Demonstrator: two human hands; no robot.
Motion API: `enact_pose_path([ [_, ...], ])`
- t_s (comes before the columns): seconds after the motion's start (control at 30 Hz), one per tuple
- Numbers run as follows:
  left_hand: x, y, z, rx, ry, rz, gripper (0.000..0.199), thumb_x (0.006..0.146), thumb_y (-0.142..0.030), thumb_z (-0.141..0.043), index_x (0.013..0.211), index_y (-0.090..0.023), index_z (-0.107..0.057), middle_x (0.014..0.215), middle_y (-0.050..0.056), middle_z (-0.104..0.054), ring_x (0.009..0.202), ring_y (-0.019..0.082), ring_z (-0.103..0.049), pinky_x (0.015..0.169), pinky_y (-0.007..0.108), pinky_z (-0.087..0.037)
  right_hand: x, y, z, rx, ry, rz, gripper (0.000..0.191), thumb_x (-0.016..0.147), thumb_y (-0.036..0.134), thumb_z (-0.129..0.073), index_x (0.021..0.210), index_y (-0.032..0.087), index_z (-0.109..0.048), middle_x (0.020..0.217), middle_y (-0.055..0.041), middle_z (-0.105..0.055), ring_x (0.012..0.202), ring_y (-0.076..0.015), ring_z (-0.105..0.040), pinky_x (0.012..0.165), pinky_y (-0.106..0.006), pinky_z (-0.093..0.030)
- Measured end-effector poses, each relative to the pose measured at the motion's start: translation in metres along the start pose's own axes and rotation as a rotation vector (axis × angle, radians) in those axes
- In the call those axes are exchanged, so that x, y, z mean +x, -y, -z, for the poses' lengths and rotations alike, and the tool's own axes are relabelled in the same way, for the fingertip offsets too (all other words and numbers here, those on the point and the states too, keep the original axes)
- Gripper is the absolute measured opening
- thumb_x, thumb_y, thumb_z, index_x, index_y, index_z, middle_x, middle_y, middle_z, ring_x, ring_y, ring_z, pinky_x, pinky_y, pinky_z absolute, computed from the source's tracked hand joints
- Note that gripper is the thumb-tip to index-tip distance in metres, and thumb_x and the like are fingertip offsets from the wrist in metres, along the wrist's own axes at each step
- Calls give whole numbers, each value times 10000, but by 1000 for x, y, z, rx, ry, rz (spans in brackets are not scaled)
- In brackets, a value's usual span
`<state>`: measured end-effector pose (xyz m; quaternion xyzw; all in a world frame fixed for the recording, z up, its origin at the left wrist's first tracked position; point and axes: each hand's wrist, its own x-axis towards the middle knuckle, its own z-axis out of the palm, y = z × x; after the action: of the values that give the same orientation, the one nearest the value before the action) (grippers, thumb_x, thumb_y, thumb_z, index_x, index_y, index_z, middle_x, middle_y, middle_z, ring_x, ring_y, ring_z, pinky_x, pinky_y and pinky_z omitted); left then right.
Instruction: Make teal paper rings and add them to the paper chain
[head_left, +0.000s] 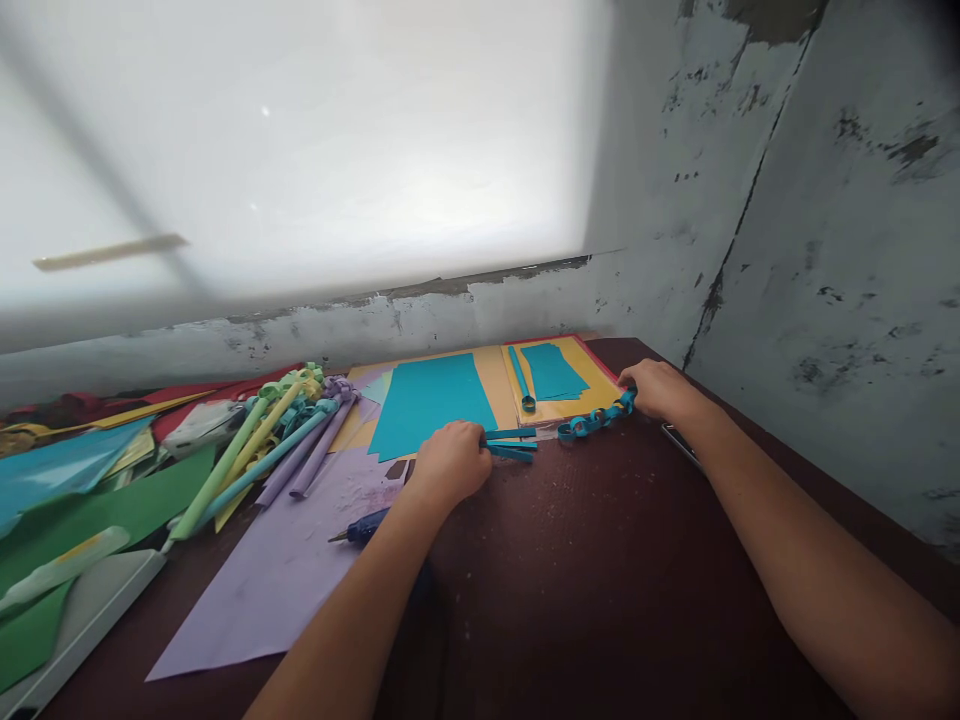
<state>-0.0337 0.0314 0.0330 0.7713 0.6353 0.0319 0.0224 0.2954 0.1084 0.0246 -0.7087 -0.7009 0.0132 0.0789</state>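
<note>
The person's left hand (pixel 452 462) has its fingers closed around teal paper strips (pixel 514 445) beside the teal sheets (pixel 435 400); the right hand (pixel 660 390) pinches the far end of a teal paper chain (pixel 596 420) lying on the dark table (pixel 570 580), near the yellow sheet (pixel 592 385).
</note>
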Motion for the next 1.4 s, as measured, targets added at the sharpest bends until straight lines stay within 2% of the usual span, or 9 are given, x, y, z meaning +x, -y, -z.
enact_pose_path([
  [0.1, 0, 0, 1, 10, 1, 5, 311, 874, -201, -451, 976, -202, -745, 1104, 128, -732, 1025, 308, -671, 727, 348, -491, -11, 20, 8, 28, -110, 76, 487, 749, 37, -638, 1205, 162, -755, 1314, -188, -637, 1182, -329, -599, 951, -352, -464],
  [0.17, 0, 0, 0, 9, -1, 3, 309, 871, -200, -456, 980, -201, -745, 1105, 131, -733, 1031, 306, -670, 734, 345, -493, -23, 39, 15, 204, 26, 210, 334, 780, 102, -653, 1075, 182, -788, 1111, -112, -726, 949, -229, -672, 794, -269, -487],
  [0.23, 1, 0, 0, 6, 0, 6, 311, 870, -200, -459, 991, -199, -745, 1106, 134, -734, 1032, 307, -670, 737, 345, -496, -35, 58, 19, 321, 220, 351, 229, 842, 239, -665, 1026, 197, -795, 910, -65, -752, 804, -191, -673, 679, -247, -463],
  [0.27, 1, 0, -1, 4, 4, 8, 312, 871, -204, -459, 995, -200, -745, 1107, 135, -734, 1027, 308, -671, 737, 347, -498, -41, 67, 19, 309, 250, 373, 208, 845, 289, -678, 988, 205, -804, 868, -57, -748, 762, -186, -663, 633, -251, -438],
  [0.43, 3, 2, -4, 1, 1, 2, 300, 866, -212, -468, 976, -212, -747, 1081, 125, -741, 1018, 312, -676, 749, 350, -502, -50, 91, -1, 84, 141, 348, 211, 846, 340, -695, 906, 178, -818, 896, -107, -769, 808, -230, -683, 613, -281, -395],
  [0.57, 3, 2, -4, -8, -7, -3, 308, 865, -210, -465, 976, -211, -752, 1086, 131, -741, 1025, 316, -675, 744, 351, -500, -44, 97, -21, 16, 88, 299, 156, 848, 272, -691, 860, 166, -805, 914, -138, -778, 887, -269, -704, 662, -289, -414],
  [0.7, 2, 1, -3, -17, -6, 1, 312, 859, -200, -464, 976, -203, -754, 1088, 138, -741, 1015, 314, -677, 729, 346, -489, -42, 99, -29, 2, 63, 242, 154, 860, 223, -655, 846, 147, -788, 934, -167, -777, 910, -290, -710, 676, -303, -419],
  [1.0, 2, 1, -2, -10, -4, -3, 313, 851, -190, -456, 965, -195, -748, 1071, 147, -737, 994, 330, -676, 705, 361, -471, -44, 101, -31, 7, 48, 191, 165, 852, 140, -597, 889, 135, -758, 946, -167, -769, 917, -285, -707, 685, -308, -422],
  [1.4, 1, 1, -1, -38, 8, -15, 311, 858, -199, -480, 1013, -203, -750, 1073, 130, -733, 1017, 325, -666, 708, 350, -461, -46, 104, -28, 36, 48, 179, 185, 853, 133, -594, 866, 125, -778, 922, -174, -773, 888, -271, -710, 646, -297, -404],
])
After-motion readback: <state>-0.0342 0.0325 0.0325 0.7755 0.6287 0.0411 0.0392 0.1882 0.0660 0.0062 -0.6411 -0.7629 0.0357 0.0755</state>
